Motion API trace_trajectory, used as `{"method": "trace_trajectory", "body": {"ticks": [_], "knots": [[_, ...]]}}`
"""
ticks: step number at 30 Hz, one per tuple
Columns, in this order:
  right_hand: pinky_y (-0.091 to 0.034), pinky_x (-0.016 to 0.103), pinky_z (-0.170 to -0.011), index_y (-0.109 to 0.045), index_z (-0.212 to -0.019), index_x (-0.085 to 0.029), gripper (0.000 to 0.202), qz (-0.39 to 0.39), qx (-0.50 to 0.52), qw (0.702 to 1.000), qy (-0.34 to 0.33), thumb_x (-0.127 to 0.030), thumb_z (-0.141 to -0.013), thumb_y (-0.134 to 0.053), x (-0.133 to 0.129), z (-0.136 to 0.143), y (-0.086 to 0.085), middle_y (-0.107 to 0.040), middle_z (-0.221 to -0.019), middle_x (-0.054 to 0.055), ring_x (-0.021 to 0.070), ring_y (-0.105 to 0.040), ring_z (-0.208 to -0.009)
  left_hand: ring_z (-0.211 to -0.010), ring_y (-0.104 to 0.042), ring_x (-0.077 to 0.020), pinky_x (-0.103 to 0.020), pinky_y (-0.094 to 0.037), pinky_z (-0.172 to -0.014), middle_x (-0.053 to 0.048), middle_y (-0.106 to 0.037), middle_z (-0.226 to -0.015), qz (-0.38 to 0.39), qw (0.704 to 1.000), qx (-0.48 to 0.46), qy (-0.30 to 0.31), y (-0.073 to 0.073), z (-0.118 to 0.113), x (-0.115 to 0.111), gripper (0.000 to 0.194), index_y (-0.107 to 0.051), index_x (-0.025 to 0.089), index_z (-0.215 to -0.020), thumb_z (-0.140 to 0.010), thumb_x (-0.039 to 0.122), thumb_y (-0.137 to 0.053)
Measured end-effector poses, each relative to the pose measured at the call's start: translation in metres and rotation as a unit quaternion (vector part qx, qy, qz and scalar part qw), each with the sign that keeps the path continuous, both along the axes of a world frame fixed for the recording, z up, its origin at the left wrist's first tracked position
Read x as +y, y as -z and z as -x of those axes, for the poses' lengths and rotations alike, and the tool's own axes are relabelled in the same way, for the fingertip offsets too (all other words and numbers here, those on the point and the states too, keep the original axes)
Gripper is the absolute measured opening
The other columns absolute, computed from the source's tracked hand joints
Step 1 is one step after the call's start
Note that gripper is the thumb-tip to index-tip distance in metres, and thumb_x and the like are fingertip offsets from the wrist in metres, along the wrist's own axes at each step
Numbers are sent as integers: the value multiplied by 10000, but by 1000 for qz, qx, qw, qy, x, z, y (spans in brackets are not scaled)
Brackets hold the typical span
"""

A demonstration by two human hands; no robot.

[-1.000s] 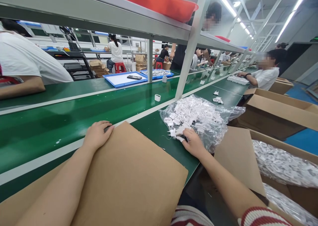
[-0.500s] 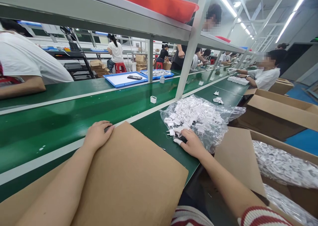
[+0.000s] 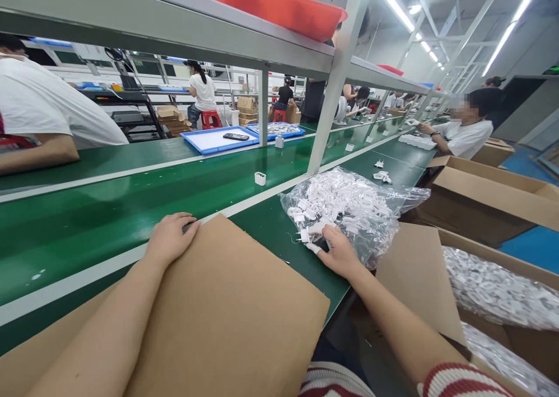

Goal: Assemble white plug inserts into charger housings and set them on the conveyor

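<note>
My right hand (image 3: 334, 248), with white finger covers on its fingertips, pinches a white two-pin plug (image 3: 304, 234) at the near edge of a clear plastic bag (image 3: 406, 196). Many similar white plug pieces (image 3: 340, 196) lie heaped in the bag. My left hand (image 3: 171, 238) rests at the far edge of a brown cardboard sheet or flap (image 3: 231, 304), its fingers curled. A dark patch shows beneath those fingers; what it is, I cannot make out.
A green conveyor belt (image 3: 174, 196) carries white housings (image 3: 260, 178). A metal shelf post (image 3: 329, 106) rises behind the bag. Open cartons (image 3: 502, 178) with bagged white parts (image 3: 498, 286) stand at right. Loose plugs (image 3: 382, 177) lie farther along. Co-workers sit around the line.
My right thumb and fingers have closed in on the plug, which has shifted slightly. The housings on the belt have moved left. My left hand stays in place.
</note>
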State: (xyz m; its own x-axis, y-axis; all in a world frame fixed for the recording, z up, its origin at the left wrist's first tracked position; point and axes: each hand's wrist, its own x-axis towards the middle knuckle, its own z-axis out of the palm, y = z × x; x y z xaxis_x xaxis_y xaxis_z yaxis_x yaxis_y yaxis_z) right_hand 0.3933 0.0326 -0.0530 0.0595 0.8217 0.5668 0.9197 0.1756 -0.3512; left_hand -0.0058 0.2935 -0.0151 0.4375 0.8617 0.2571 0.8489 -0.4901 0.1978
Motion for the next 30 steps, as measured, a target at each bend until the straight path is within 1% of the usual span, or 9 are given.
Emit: {"method": "trace_trajectory", "body": {"ticks": [4, 9, 15, 20, 23, 30], "knots": [[-445, 369, -747, -511, -878, -246, 112, -8, 2, 1000, -12, -268, -933, -606, 1, -1, 2, -582, -848, 37, 243, -541, -807, -1267, -567, -359, -527, -454, -1086, -108, -664, -1360, 4, 1000, 2, 0, -1, 0, -1, 594, -774, 172, -1129, -969, 557, -351], [-452, 373, -783, -583, -976, -240, 66, -14, 17, 1000, -20, -257, -935, -632, 0, -2, 3, -611, -885, 44, 255, -568, -852, -1284, -558, -363, -529, -454, -1086, -109, -659, -1366, 7, 1000, 3, -6, -1, 0, -2, 593, -770, 177, -1133, -968, 559, -349], [-455, 379, -793, -624, -1069, -242, 140, -37, 23, 999, -24, -225, -931, -644, -2, 0, 0, -628, -890, 39, 248, -574, -834, -1261, -575, -374, -529, -461, -1071, -119, -669, -1347, -2, 1000, -2, 0, -1, 0, -1, 561, -778, 184, -1104, -968, 540, -367], [-465, 391, -808, -640, -1079, -238, 144, -49, 25, 998, -23, -243, -936, -652, -2, 1, -1, -656, -916, 51, 257, -593, -855, -1253, -584, -368, -526, -463, -1073, -102, -668, -1349, -3, 1000, -4, -5, 0, 0, -1, 540, -769, 206, -1100, -965, 549, -375], [-471, 397, -814, -643, -1090, -236, 147, -49, 25, 998, -23, -251, -944, -647, -2, 2, -2, -672, -936, 58, 260, -604, -870, -1262, -576, -363, -527, -458, -1079, -105, -668, -1348, -2, 1000, -4, -3, 1, 1, -1, 560, -768, 193, -1114, -970, 553, -364], [-481, 390, -769, -652, -1069, -240, 127, -49, 18, 999, -9, -291, -953, -640, -3, 3, -4, -663, -899, 59, 261, -602, -842, -1265, -567, -368, -538, -454, -1078, -119, -666, -1354, 1, 1000, -5, 1, 0, 1, -1, 591, -774, 166, -1126, -970, 558, -359]]}}
